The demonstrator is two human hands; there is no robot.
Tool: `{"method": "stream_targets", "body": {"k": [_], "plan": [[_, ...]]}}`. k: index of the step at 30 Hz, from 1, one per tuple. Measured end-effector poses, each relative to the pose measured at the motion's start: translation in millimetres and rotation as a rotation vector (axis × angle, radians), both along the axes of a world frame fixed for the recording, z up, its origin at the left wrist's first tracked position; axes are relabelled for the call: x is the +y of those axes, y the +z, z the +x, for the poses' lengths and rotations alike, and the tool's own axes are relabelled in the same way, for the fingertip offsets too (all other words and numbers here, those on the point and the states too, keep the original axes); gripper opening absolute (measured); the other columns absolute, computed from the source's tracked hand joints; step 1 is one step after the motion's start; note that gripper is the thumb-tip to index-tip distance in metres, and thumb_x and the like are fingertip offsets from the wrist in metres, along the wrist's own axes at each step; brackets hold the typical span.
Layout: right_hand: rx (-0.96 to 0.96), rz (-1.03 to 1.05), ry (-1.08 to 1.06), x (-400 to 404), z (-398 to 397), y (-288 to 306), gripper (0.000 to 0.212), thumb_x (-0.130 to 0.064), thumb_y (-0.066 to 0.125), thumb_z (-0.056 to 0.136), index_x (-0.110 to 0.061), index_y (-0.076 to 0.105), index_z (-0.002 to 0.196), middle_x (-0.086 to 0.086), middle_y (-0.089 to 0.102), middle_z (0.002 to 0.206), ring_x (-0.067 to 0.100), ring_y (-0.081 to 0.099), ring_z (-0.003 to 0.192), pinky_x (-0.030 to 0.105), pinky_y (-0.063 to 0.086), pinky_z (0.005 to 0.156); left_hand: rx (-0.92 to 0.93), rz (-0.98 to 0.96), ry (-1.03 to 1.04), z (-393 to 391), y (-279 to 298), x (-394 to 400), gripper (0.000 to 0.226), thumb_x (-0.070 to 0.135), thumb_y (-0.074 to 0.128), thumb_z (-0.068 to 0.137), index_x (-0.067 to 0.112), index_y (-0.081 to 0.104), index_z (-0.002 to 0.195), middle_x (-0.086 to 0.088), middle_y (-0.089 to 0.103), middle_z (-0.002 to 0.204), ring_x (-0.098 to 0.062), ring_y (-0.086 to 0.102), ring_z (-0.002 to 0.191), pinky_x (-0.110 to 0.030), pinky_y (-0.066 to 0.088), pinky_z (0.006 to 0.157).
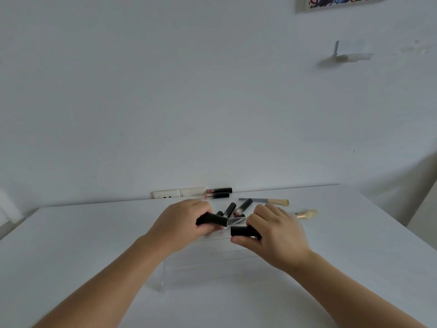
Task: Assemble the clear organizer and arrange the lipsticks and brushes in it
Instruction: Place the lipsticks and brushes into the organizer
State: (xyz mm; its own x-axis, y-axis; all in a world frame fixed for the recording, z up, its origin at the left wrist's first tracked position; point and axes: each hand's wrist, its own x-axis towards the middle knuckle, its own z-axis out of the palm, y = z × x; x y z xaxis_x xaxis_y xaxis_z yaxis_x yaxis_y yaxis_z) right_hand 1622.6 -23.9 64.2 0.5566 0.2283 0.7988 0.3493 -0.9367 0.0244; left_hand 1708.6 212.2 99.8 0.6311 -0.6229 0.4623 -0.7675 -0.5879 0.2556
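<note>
One black lipstick tube (212,219) is gripped in the left hand (182,221) and another (243,231) in the right hand (276,235), above the clear organizer (201,268) at mid-worktop (71,245). Two lip glosses (218,193) and two brushes (267,201) are seen toward the far edge.

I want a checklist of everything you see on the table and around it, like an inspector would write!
Surface: white table, against a pale wall.
Job's things: clear organizer below the hands; loose lipsticks; two brushes behind.
Clutter: white power strip at the wall.
Grippers: left hand grips a black lipstick; right hand grips another tube.
Cables: nothing seen.
Surroundings: picture corner, small wall shelf.
</note>
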Motion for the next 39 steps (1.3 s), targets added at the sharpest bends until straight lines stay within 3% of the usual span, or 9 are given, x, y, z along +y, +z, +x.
{"method": "stream_targets", "body": {"k": [6, 8, 11, 14, 19, 25, 31, 35, 39], "plan": [[0.106, -0.024, -0.047, -1.8, -1.5, -5.7, 0.057, -0.076, 0.052, 0.085, -0.02, 0.062, 0.081, -0.008, 0.053, 0.081, 0.021, 0.05, 0.074, 0.035, 0.046, 0.07, 0.01, 0.018, -0.007, 2.8, 0.1, 1.5, 0.043, 0.066, 0.065, 0.08, 0.024, 0.066, 0.087, 0.012, 0.054, 0.083, -0.005, 0.047, 0.078, -0.023, 0.038, 0.06], [0.146, -0.042, -0.055, -2.6, -3.3, -6.1, 0.058, -0.078, 0.047, 0.086, -0.022, 0.064, 0.086, -0.009, 0.054, 0.084, 0.019, 0.05, 0.077, 0.034, 0.046, 0.071, 0.03, 0.041, -0.004, 3.5, 0.6, 1.5, 0.054, 0.076, 0.057, 0.078, 0.025, 0.071, 0.087, 0.012, 0.054, 0.083, -0.004, 0.048, 0.079, -0.021, 0.039, 0.062], [0.2, -0.062, -0.048, -2.3, -5.3, -5.0, 0.059, -0.079, 0.044, 0.087, -0.024, 0.067, 0.09, -0.01, 0.056, 0.086, 0.017, 0.051, 0.077, 0.033, 0.047, 0.07, 0.089, 0.136, 0.036, 3.6, 3.3, -0.3, 0.074, 0.09, 0.038, 0.074, 0.025, 0.071, 0.087, 0.01, 0.058, 0.08, -0.006, 0.051, 0.081, -0.03, 0.047, 0.069], [0.258, -0.063, -0.044, -2.1, -7.6, -1.9, 0.058, -0.079, 0.045, 0.086, -0.026, 0.068, 0.095, -0.011, 0.057, 0.088, 0.016, 0.052, 0.08, 0.032, 0.048, 0.073, 0.154, 0.171, 0.028, 3.9, 6.8, 1.0, 0.079, 0.097, 0.032, 0.071, 0.032, 0.072, 0.092, 0.012, 0.06, 0.083, -0.004, 0.053, 0.085, -0.032, 0.049, 0.073], [0.384, -0.095, -0.041, -1.8, -11.7, 2.8, 0.061, -0.082, 0.039, 0.086, -0.031, 0.062, 0.112, -0.013, 0.053, 0.098, 0.015, 0.045, 0.087, 0.032, 0.043, 0.083, 0.248, 0.285, 0.017, 3.5, 7.6, 3.4, 0.058, 0.087, 0.04, 0.08, 0.035, 0.063, 0.091, 0.011, 0.058, 0.084, -0.002, 0.055, 0.083, -0.028, 0.048, 0.07], [0.296, -0.064, 0.021, 4.6, -14.6, 5.5, 0.051, -0.071, 0.057, 0.083, -0.028, 0.063, 0.11, -0.013, 0.054, 0.098, 0.013, 0.045, 0.087, 0.03, 0.043, 0.08, 0.358, 0.305, 0.054, -0.1, 8.0, 2.2, 0.052, 0.084, 0.048, 0.078, 0.033, 0.055, 0.088, 0.012, 0.058, 0.082, -0.005, 0.056, 0.07, -0.031, 0.044, 0.064], [0.198, 0.101, 0.018, -7.3, -12.2, 20.9, 0.045, -0.061, 0.06, 0.087, -0.02, 0.071, 0.1, -0.006, 0.062, 0.092, 0.021, 0.056, 0.086, 0.037, 0.046, 0.078, 0.385, 0.173, 0.116, 2.1, 7.5, 9.6, 0.071, 0.093, 0.043, 0.066, 0.052, 0.06, 0.121, 0.029, 0.061, 0.108, 0.004, 0.06, 0.099, -0.028, 0.051, 0.087], [0.241, 0.194, -0.044, -31.6, -4.7, 39.1, 0.047, -0.06, 0.051, 0.092, -0.018, 0.072, 0.096, -0.009, 0.062, 0.09, 0.016, 0.056, 0.086, 0.034, 0.047, 0.079, 0.422, 0.138, 0.052, 1.0, 6.9, 14.7, 0.047, 0.083, 0.047, 0.075, 0.049, 0.065, 0.103, 0.022, 0.065, 0.097, -0.001, 0.061, 0.087, -0.037, 0.055, 0.081], [0.312, 0.231, -0.071, -50.0, 4.4, 41.8, 0.037, -0.055, 0.053, 0.092, -0.023, 0.071, 0.09, -0.013, 0.06, 0.085, 0.013, 0.054, 0.083, 0.032, 0.046, 0.077, 0.488, 0.092, -0.014, 1.2, 3.6, 23.9, 0.031, 0.069, 0.057, 0.081, 0.054, 0.065, 0.107, 0.026, 0.066, 0.102, 0.001, 0.064, 0.094, -0.037, 0.056, 0.086]]}}
